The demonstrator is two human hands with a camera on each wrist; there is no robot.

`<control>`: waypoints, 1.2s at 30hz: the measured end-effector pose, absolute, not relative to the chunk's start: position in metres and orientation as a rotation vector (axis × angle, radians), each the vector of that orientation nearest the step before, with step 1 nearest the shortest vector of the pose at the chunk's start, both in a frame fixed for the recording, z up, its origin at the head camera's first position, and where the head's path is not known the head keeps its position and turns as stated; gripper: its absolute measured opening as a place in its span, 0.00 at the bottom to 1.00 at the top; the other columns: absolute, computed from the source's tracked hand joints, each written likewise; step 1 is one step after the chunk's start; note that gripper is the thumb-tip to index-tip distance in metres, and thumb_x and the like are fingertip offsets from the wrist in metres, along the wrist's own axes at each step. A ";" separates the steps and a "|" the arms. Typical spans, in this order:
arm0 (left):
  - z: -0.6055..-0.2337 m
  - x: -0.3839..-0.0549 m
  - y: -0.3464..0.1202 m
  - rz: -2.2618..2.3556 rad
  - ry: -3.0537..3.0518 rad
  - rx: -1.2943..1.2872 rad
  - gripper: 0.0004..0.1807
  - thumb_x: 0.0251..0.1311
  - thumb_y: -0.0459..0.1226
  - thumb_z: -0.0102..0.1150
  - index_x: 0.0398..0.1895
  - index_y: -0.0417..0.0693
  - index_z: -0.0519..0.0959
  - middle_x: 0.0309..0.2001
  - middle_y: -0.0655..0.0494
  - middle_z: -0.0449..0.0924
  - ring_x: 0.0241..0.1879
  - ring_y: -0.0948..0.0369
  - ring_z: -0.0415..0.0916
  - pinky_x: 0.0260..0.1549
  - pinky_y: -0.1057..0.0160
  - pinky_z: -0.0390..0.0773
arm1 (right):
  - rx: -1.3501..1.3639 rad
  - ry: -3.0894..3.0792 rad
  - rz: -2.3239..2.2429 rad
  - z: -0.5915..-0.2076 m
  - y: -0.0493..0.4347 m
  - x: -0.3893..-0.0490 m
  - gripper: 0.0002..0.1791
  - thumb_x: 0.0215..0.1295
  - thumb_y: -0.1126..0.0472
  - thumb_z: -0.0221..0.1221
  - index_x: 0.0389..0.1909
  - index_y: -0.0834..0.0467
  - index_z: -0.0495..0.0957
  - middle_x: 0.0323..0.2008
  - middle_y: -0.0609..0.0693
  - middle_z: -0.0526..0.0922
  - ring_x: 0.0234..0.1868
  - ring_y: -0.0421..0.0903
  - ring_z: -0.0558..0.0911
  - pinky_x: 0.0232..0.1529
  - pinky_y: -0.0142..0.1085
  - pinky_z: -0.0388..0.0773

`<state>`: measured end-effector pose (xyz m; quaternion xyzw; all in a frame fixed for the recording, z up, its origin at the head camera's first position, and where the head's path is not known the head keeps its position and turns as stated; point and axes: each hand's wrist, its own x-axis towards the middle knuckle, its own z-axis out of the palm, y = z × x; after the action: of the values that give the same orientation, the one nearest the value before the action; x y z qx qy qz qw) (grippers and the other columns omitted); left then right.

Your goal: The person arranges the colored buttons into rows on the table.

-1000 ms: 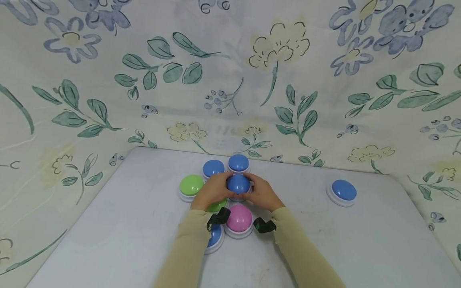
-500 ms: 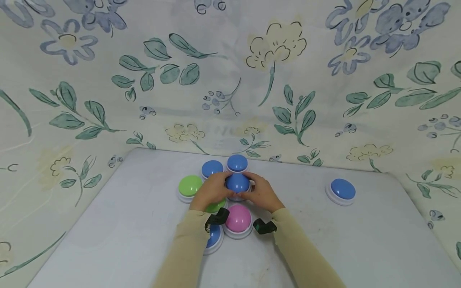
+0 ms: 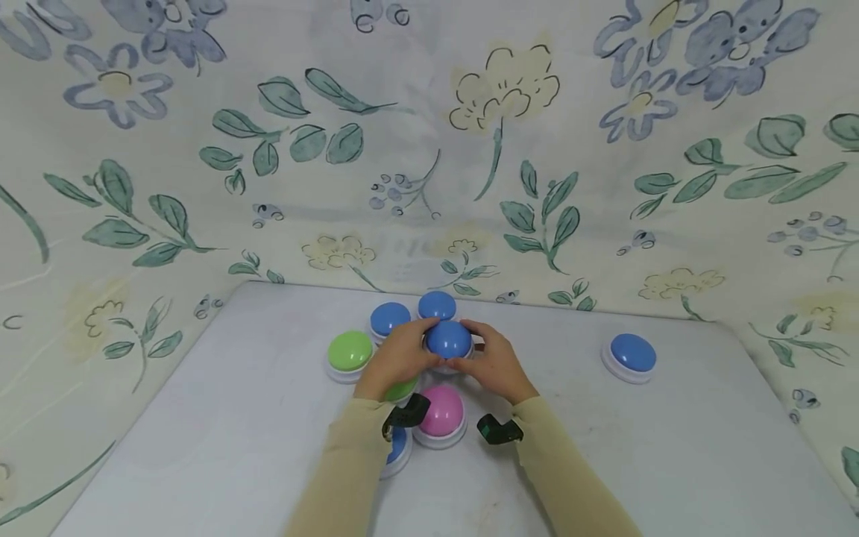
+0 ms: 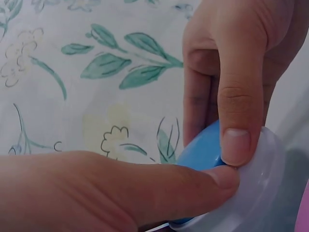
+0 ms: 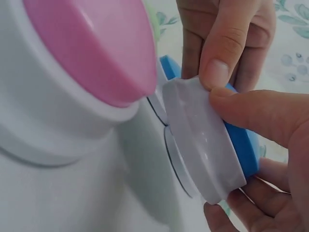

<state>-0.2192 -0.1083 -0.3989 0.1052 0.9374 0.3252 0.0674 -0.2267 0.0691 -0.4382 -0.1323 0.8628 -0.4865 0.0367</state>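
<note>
A blue dome push button (image 3: 448,339) with a white base is gripped from both sides. My left hand (image 3: 400,354) holds its left side and my right hand (image 3: 496,365) its right side, thumbs meeting at the near edge. In the right wrist view the white base (image 5: 200,140) is tilted, with a gap between it and the table. Right behind it stands another blue button (image 3: 437,306). A pink button (image 3: 443,411) sits in front, between the wrists. In the left wrist view both thumbs press the rim over the blue dome (image 4: 200,150).
Left of the hands stand a blue button (image 3: 390,319) and a green button (image 3: 350,351). A second green button (image 3: 401,389) and a blue one (image 3: 397,447) are partly hidden by the left arm. Far right sits a lone blue button (image 3: 633,353). Floral cloth (image 3: 403,149) hangs behind the white table (image 3: 268,388).
Both hands have raised the blue button slightly and shifted it a little to the right, apart from the one behind. The head view has shifted slightly.
</note>
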 end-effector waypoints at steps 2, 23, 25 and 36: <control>-0.398 -0.219 -0.106 0.996 2.829 0.318 0.38 0.50 0.38 0.67 0.66 0.44 0.64 0.63 0.46 0.67 0.63 0.49 0.63 0.61 0.49 0.64 | -0.426 2.665 -1.509 -0.437 0.072 -0.226 0.40 0.49 0.53 0.69 0.64 0.56 0.65 0.61 0.54 0.69 0.55 0.53 0.73 0.54 0.44 0.75; -0.401 -0.205 -0.067 1.217 2.904 0.466 0.35 0.52 0.35 0.65 0.64 0.38 0.64 0.62 0.44 0.67 0.62 0.51 0.64 0.61 0.52 0.65 | -0.485 2.763 -1.597 -0.431 0.111 -0.211 0.37 0.51 0.55 0.68 0.63 0.55 0.66 0.61 0.51 0.69 0.59 0.51 0.71 0.56 0.44 0.73; -0.403 -0.205 -0.062 1.254 2.906 0.492 0.35 0.52 0.35 0.65 0.64 0.37 0.64 0.62 0.45 0.67 0.62 0.51 0.64 0.61 0.54 0.64 | -0.495 2.769 -1.598 -0.429 0.117 -0.211 0.37 0.51 0.55 0.68 0.63 0.56 0.67 0.61 0.51 0.70 0.60 0.50 0.70 0.56 0.44 0.72; -0.404 -0.202 -0.033 1.336 2.910 0.576 0.36 0.54 0.35 0.64 0.66 0.37 0.62 0.64 0.44 0.65 0.64 0.52 0.61 0.63 0.56 0.62 | -0.561 2.795 -1.610 -0.422 0.147 -0.207 0.37 0.52 0.55 0.68 0.63 0.58 0.65 0.62 0.54 0.68 0.62 0.53 0.68 0.58 0.47 0.70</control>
<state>-0.2022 -0.0328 -0.4035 0.1767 0.8931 0.4100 -0.0559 -0.2071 0.1472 -0.4220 -0.1709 0.8518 -0.4908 -0.0660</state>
